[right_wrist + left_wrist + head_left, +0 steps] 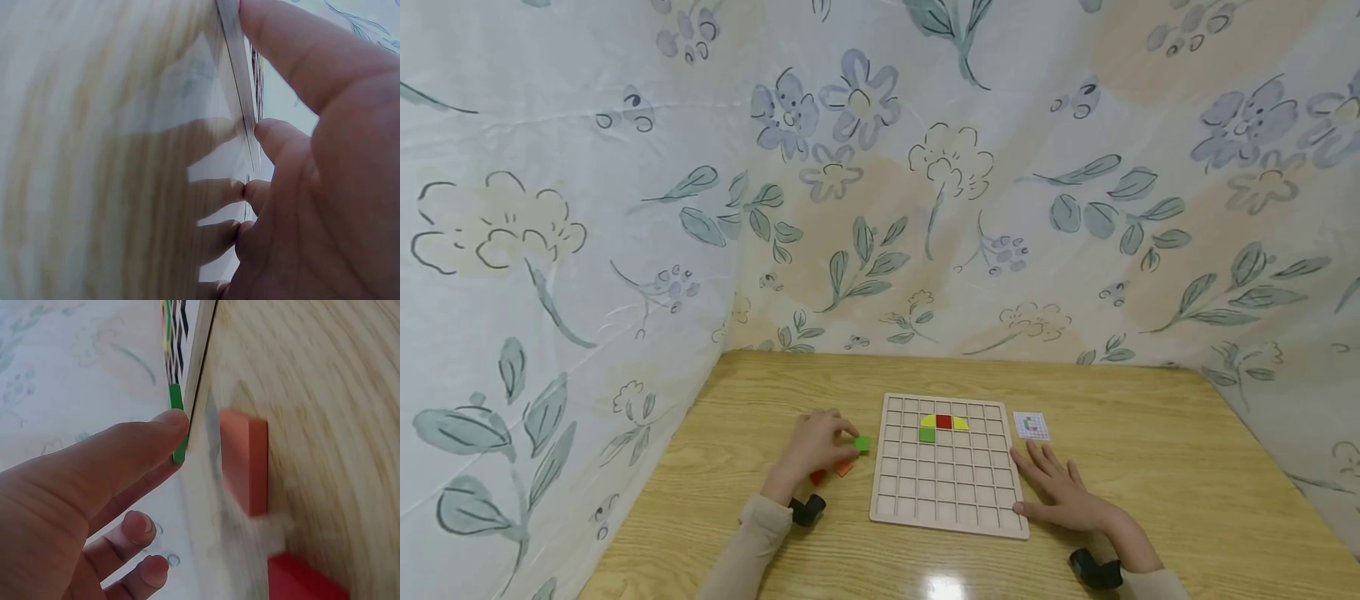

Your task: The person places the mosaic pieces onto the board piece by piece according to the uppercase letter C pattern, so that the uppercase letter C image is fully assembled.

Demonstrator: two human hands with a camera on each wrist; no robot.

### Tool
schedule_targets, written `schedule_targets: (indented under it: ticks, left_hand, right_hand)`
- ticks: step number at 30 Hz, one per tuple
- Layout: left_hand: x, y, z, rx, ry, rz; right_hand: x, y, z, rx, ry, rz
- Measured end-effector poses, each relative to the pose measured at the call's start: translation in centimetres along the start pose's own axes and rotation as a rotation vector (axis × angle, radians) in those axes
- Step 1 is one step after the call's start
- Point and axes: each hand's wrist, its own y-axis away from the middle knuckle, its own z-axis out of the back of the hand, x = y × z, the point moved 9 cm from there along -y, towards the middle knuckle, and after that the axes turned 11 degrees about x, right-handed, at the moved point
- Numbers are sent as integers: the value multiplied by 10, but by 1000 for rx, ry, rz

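Between thumb and a finger, the left hand (814, 450) pinches a green square piece (862, 444), just left of the wooden grid board (951, 517). In the left wrist view the left hand (81, 481) holds the green piece (175, 395) on edge. On the board, a red square (943, 422) lies between two yellow curved pieces (961, 424), with a green square (927, 434) below the left one. The right hand (1063, 492) has its fingers spread, thumb and index finger touching the board's right edge; the right wrist view shows the right hand (319, 150) beside that edge (240, 75).
An orange piece (844, 468) and a red piece (817, 477) lie on the wooden table (700, 533) by the left hand. A small printed card (1032, 426) lies right of the board. Floral cloth (880, 208) hangs behind the table and along its sides.
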Motion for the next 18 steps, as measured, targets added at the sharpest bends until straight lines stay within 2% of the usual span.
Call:
schedule_targets:
  ticks: [10,18]
  left_hand:
    - [-23,-12,-6,-6,-32,-85]
    - [-34,-22,-16,30,-62,-77]
  right_hand:
    - [2,0,0,-9,5,6]
    - [1,0,2,-12,6,4]
